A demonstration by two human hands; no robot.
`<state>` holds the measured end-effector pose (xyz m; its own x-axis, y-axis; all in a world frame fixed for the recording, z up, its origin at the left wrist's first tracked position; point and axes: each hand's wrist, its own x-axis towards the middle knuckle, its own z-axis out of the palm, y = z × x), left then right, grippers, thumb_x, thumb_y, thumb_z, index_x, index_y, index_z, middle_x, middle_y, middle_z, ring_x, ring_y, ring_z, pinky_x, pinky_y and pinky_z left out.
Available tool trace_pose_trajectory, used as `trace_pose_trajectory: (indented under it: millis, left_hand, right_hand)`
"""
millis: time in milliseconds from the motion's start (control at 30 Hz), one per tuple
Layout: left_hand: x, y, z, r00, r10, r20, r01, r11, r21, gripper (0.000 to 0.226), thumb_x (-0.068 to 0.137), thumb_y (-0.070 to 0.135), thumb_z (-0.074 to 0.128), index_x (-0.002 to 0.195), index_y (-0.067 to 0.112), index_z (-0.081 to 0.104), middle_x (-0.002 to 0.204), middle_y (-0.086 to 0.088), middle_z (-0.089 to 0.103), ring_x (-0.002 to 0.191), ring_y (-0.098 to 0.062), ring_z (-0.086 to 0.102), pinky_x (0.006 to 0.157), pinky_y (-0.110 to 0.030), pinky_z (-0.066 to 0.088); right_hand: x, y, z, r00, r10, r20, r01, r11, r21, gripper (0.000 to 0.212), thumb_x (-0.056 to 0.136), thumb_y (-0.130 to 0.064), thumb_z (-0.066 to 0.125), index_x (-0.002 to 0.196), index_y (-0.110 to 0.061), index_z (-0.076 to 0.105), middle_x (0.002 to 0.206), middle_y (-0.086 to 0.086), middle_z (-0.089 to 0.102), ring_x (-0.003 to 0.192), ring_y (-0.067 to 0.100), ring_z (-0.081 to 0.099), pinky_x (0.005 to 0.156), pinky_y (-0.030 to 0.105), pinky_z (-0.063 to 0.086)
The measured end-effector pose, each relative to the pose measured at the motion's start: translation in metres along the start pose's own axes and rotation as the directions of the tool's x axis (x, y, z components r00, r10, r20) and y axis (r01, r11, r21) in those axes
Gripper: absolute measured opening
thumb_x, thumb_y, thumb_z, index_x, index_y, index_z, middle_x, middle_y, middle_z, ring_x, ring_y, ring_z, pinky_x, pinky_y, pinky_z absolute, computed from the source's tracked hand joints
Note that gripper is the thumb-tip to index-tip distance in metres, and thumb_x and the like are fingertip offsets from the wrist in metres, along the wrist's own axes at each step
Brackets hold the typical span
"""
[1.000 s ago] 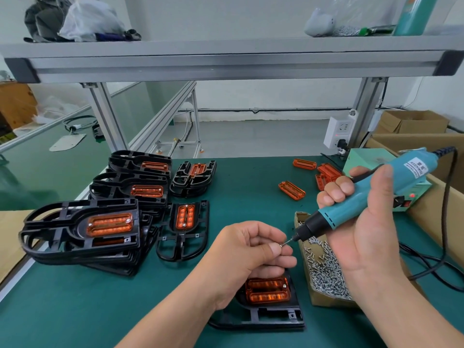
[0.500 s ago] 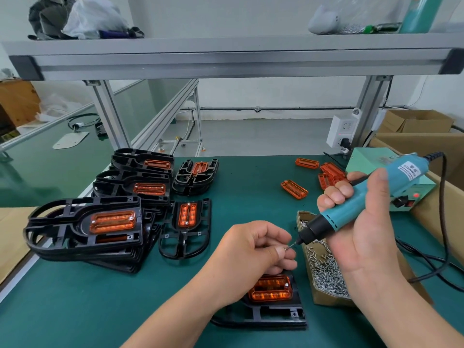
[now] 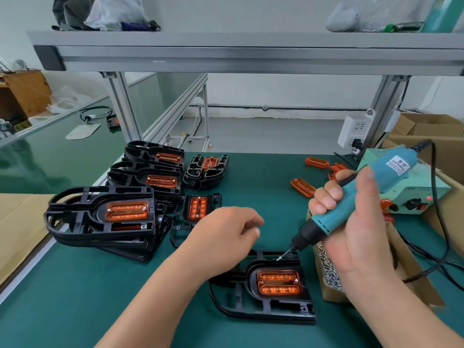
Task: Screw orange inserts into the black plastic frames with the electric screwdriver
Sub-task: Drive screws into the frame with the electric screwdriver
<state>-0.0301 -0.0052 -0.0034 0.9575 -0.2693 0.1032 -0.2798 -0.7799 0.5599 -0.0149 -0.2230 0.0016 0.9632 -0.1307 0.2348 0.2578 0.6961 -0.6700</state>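
A black plastic frame lies on the green mat near the front, with an orange insert seated in it; one screw shows at the insert's right end. My right hand grips the teal electric screwdriver, tilted down to the left. Its bit tip carries a small screw and hovers just above the frame's far edge. My left hand hovers left of the bit with loosely curled fingers, and nothing shows in it.
A cardboard box of small screws sits under my right wrist. Stacks of finished frames fill the left. Loose orange inserts lie at the back right, beside a teal power unit. The screwdriver cord loops on the right.
My left hand let go of the screw at the bit and drew back to the left. The screwdriver dropped toward the frame with the screw on its tip.
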Motion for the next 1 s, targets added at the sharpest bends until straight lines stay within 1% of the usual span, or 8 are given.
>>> trace_pose_trajectory:
  millis: [200, 267, 333, 400, 833, 933, 967, 1000]
  left_hand:
    - [-0.004, 0.004, -0.007, 0.973, -0.037, 0.229, -0.009, 0.980, 0.199, 0.035, 0.097, 0.043, 0.061, 0.131, 0.035, 0.068, 0.117, 0.016, 0.072, 0.110, -0.007, 0.064, 0.098, -0.033, 0.053]
    - [-0.004, 0.005, -0.008, 0.965, -0.041, 0.259, -0.021, 0.972, 0.234, 0.036, 0.097, 0.044, 0.062, 0.130, 0.033, 0.068, 0.119, 0.013, 0.072, 0.113, -0.012, 0.064, 0.099, -0.037, 0.054]
    - [-0.003, 0.006, -0.009, 0.963, -0.040, 0.266, -0.026, 0.970, 0.243, 0.034, 0.097, 0.044, 0.063, 0.128, 0.032, 0.070, 0.119, 0.012, 0.073, 0.113, -0.014, 0.065, 0.098, -0.037, 0.054]
    - [-0.003, 0.006, -0.009, 0.963, -0.040, 0.265, -0.024, 0.971, 0.236, 0.031, 0.097, 0.043, 0.064, 0.125, 0.032, 0.072, 0.117, 0.011, 0.074, 0.111, -0.015, 0.066, 0.096, -0.037, 0.055]
    - [-0.003, 0.003, -0.006, 0.964, -0.037, 0.263, -0.015, 0.981, 0.194, 0.024, 0.095, 0.042, 0.067, 0.117, 0.033, 0.073, 0.106, 0.011, 0.074, 0.100, -0.014, 0.065, 0.088, -0.033, 0.054]
    - [-0.003, 0.001, -0.004, 0.962, -0.046, 0.268, 0.007, 0.989, 0.145, 0.010, 0.094, 0.038, 0.069, 0.100, 0.032, 0.074, 0.091, 0.014, 0.070, 0.086, -0.008, 0.063, 0.081, -0.030, 0.054]
    - [-0.003, 0.001, -0.004, 0.966, -0.044, 0.254, 0.011, 0.991, 0.130, 0.011, 0.093, 0.036, 0.070, 0.084, 0.030, 0.070, 0.079, 0.016, 0.068, 0.075, -0.002, 0.060, 0.072, -0.026, 0.050]
    - [-0.003, 0.002, -0.003, 0.969, -0.052, 0.243, 0.022, 0.992, 0.124, 0.026, 0.092, 0.034, 0.070, 0.069, 0.029, 0.061, 0.066, 0.017, 0.062, 0.064, 0.001, 0.056, 0.062, -0.020, 0.043]
  right_hand:
    - [-0.008, 0.017, 0.016, 0.991, 0.061, 0.118, -0.049, 0.994, -0.102, 0.027, 0.105, -0.041, 0.052, 0.095, -0.018, 0.061, 0.070, -0.001, 0.046, 0.057, 0.013, 0.045, 0.055, 0.026, 0.044]
    - [-0.011, 0.020, 0.020, 0.984, 0.076, 0.159, -0.055, 0.989, -0.137, 0.026, 0.102, -0.043, 0.061, 0.094, -0.018, 0.062, 0.070, 0.001, 0.046, 0.057, 0.014, 0.046, 0.055, 0.026, 0.044]
    - [-0.014, 0.022, 0.023, 0.972, 0.095, 0.216, -0.059, 0.984, -0.167, 0.038, 0.090, -0.051, 0.080, 0.095, -0.018, 0.061, 0.070, 0.001, 0.046, 0.057, 0.014, 0.046, 0.055, 0.027, 0.044]
    - [-0.017, 0.023, 0.024, 0.961, 0.108, 0.254, -0.061, 0.981, -0.185, 0.049, 0.080, -0.057, 0.087, 0.096, -0.018, 0.061, 0.070, 0.002, 0.048, 0.056, 0.015, 0.047, 0.055, 0.027, 0.045]
    - [-0.022, 0.024, 0.030, 0.920, 0.160, 0.358, -0.068, 0.964, -0.256, 0.049, 0.083, -0.056, 0.086, 0.101, -0.017, 0.062, 0.072, 0.004, 0.051, 0.058, 0.018, 0.050, 0.056, 0.030, 0.047]
    - [-0.023, 0.027, 0.036, 0.888, 0.182, 0.421, -0.053, 0.952, -0.301, 0.046, 0.088, -0.053, 0.084, 0.105, -0.016, 0.062, 0.073, 0.008, 0.052, 0.058, 0.023, 0.050, 0.058, 0.032, 0.047]
    - [-0.023, 0.028, 0.038, 0.880, 0.188, 0.436, -0.039, 0.944, -0.328, 0.046, 0.089, -0.052, 0.083, 0.105, -0.015, 0.062, 0.073, 0.009, 0.052, 0.058, 0.024, 0.050, 0.059, 0.034, 0.047]
    - [-0.024, 0.029, 0.040, 0.872, 0.190, 0.450, -0.018, 0.933, -0.358, 0.045, 0.091, -0.052, 0.081, 0.106, -0.014, 0.062, 0.072, 0.010, 0.052, 0.058, 0.026, 0.050, 0.059, 0.036, 0.047]
